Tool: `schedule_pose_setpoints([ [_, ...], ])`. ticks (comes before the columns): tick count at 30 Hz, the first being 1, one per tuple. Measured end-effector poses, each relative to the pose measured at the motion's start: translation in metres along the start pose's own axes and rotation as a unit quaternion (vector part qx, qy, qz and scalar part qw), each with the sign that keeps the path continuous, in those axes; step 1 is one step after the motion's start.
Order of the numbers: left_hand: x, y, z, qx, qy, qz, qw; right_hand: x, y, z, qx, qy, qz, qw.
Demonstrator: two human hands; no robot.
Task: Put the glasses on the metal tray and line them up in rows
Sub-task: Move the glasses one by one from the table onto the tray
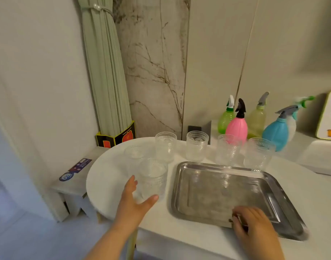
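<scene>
1. Head view: first pickup in hand. Left hand (131,202) spread open, just beside nearest glass (153,178); right hand (252,225) curled on bare metal tray (181,192) near rim, grip unclear.
2. Next: close around glass, lift, set into tray corner.

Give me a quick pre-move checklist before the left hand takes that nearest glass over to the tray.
1. Metal tray bare, room for a first row: ok.
2. Tray steadied: right hand rests on its near edge: ok.
3. Left hand open and reaching for the nearest glass: ok, but grasp not yet closed.
4. Nearest glass upright, standing on the table left of the tray: ok.
5. Neighbouring glass close behind it, could be knocked: cannot tell how much gap there is.
6. Remaining four glasses upright along the tray's far side, none on the tray yet: ok.
</scene>
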State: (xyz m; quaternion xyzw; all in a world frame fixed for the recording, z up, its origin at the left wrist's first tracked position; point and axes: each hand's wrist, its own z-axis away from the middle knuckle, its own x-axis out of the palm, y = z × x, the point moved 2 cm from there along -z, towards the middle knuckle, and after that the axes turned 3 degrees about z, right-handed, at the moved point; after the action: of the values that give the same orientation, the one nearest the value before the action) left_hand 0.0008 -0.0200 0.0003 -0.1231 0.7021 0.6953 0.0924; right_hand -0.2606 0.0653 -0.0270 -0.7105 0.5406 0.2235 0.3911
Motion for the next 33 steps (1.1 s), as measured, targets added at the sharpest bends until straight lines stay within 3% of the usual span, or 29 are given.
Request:
schedule_pose_setpoints([
  [3,0.009,0.001,-0.010,0.037,0.020,0.012,0.999,-0.011,0.008,0.001,0.028,0.097,-0.032,0.994],
  [8,0.027,0.006,-0.021,0.036,0.054,0.020,0.998,-0.021,0.025,-0.007,0.114,0.096,0.008,0.989],
  [13,0.037,0.012,-0.027,0.035,0.106,0.032,0.993,-0.042,0.062,-0.019,0.260,0.053,0.061,0.962],
  [15,0.036,0.009,-0.029,0.034,0.112,0.017,0.993,-0.044,0.076,-0.020,0.325,0.000,0.018,0.946],
  [18,0.034,0.013,-0.026,0.041,0.135,-0.012,0.990,-0.045,0.086,-0.020,0.340,-0.057,-0.052,0.937],
  [22,0.039,0.043,-0.009,0.089,0.170,-0.001,0.981,-0.052,0.084,-0.022,0.335,-0.048,-0.121,0.933],
  [26,0.076,0.077,-0.012,0.130,0.077,0.059,0.987,-0.054,0.085,-0.020,0.345,-0.020,-0.134,0.929],
  [30,0.147,0.099,-0.015,0.121,-0.060,0.064,0.989,-0.045,0.096,-0.016,0.370,0.009,-0.132,0.920],
  [33,0.197,0.106,-0.015,0.111,-0.121,0.075,0.984,-0.040,0.105,-0.011,0.385,0.027,-0.093,0.918],
])
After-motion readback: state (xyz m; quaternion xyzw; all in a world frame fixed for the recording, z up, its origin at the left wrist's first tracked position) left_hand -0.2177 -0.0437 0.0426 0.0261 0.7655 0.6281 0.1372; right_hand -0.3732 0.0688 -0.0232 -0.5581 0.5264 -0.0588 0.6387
